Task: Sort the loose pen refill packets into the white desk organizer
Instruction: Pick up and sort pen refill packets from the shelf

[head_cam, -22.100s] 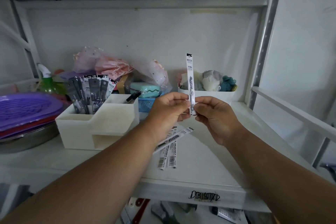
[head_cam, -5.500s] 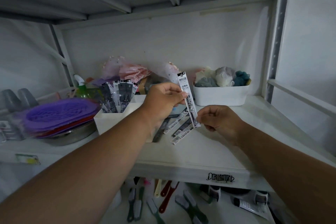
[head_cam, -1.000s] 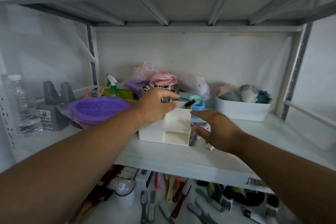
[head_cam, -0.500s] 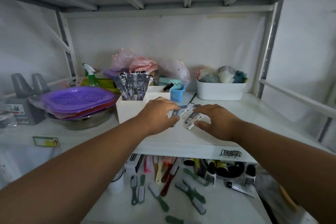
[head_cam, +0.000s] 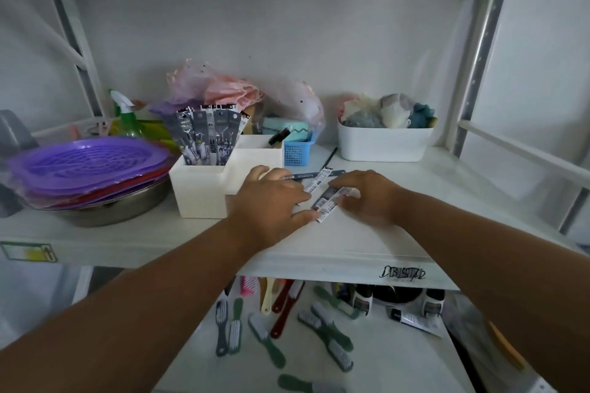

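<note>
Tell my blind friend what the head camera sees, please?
Two hands, left hand and right hand, rest flat on loose refill packets on a white shelf. Beside them stands a white organizer holding more packets.

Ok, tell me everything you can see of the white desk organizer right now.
The white desk organizer looks like matte plastic, stepped, standing upright on the shelf. Its taller left compartment holds upright dark refill packets; the right one holds a black item, and a low slot opens in front. The left hand lies just in front of it.
</note>
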